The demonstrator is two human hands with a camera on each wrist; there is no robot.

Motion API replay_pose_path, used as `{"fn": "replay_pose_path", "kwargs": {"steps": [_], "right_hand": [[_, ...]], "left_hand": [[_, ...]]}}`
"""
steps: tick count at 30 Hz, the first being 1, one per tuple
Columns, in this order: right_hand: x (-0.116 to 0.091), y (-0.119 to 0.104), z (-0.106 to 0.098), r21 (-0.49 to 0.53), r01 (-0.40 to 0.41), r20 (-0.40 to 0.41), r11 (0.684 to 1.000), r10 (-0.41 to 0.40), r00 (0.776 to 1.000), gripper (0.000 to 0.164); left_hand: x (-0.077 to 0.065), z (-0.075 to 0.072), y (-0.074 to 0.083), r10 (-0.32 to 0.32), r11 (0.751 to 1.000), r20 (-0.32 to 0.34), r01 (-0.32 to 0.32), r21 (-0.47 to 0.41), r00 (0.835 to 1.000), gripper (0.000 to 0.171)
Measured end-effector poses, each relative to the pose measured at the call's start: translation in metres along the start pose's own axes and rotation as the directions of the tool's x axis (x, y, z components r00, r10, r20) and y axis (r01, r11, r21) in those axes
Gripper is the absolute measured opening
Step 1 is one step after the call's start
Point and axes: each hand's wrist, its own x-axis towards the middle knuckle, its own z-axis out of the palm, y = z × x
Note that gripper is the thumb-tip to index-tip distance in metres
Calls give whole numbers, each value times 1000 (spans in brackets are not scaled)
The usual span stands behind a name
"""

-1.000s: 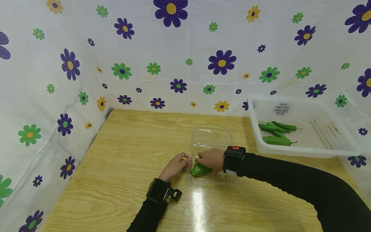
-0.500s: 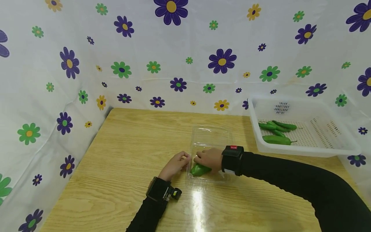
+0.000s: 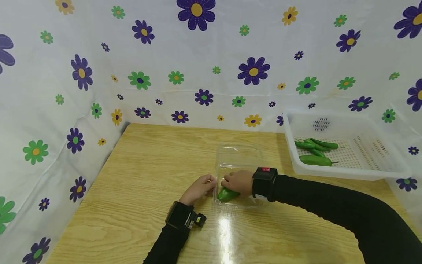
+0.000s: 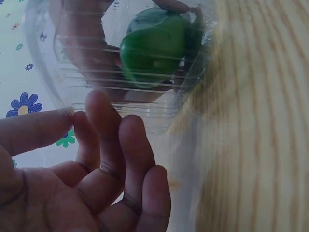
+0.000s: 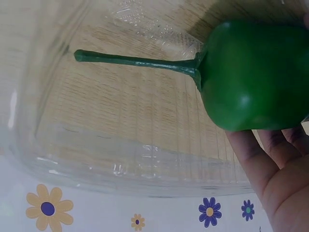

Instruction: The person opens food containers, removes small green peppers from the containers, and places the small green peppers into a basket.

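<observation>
A clear plastic clamshell container [image 3: 235, 205] sits on the table with its lid [image 3: 240, 154] folded back on the far side. My left hand [image 3: 199, 190] is at its left wall; in the left wrist view, thumb and forefinger [image 4: 41, 126] meet at the rim in a pinch. Inside the box my right hand [image 3: 240, 182] grips a large green pepper [image 3: 227, 194] from above. The right wrist view shows the pepper [image 5: 256, 75] with its long stem [image 5: 135, 61] pointing along the container floor and fingers curled against its side. Its far end is hidden there.
At the right back stands a white perforated plastic basket [image 3: 349, 173] holding several green peppers [image 3: 315, 160]. A flower-printed cloth [image 3: 197, 55] hangs behind the wooden table [image 3: 148, 157] and along its sides.
</observation>
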Motion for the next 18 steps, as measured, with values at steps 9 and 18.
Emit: {"fn": "replay_pose_path", "kwargs": {"steps": [9,18], "right_hand": [[1,-3,-3,14,8,27,1000,-8,1000,45],[0,2,-7,61,3,47,998,-6,999,48]], "left_hand": [[0,-2,-2,3,1000,19,-3,1,1000,18],[2,-1,-5,12,999,-5,-11,50,1000,20]]}}
